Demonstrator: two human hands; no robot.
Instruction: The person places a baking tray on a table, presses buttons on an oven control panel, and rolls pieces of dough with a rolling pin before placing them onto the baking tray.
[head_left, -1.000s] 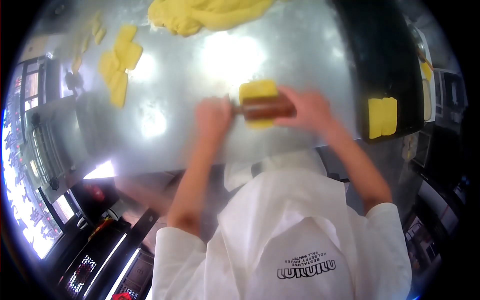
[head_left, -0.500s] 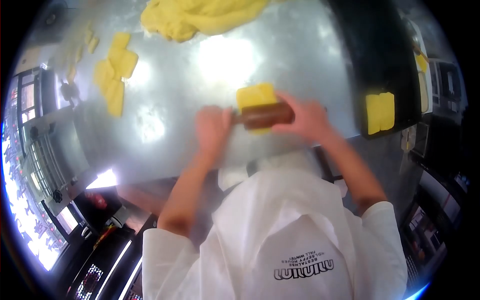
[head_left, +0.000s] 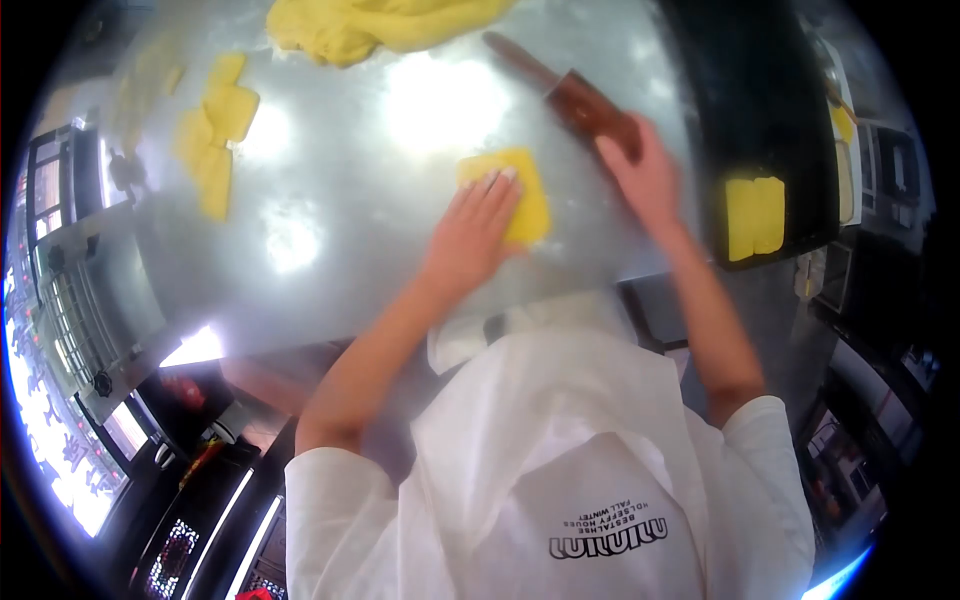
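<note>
A flat yellow dough piece (head_left: 534,207) lies on the metal table in front of me. My left hand (head_left: 476,222) rests palm down on its left part, fingers stretched out and hiding some of it. To the right, my right hand (head_left: 645,172) is wrapped round the near end of a brown rolling pin (head_left: 588,108). The pin slants up and left, its bare handle pointing away from me, apart from the dough piece.
A large yellow dough mass (head_left: 375,25) sits at the table's far edge. Several flat dough pieces (head_left: 230,110) lie at the left. On the right, a black tray (head_left: 745,120) holds two yellow pieces (head_left: 755,215) side by side.
My left hand has let go of the rolling pin and moved onto the dough piece. My right hand has carried the pin off the dough, up and right, and turned it to a slant.
</note>
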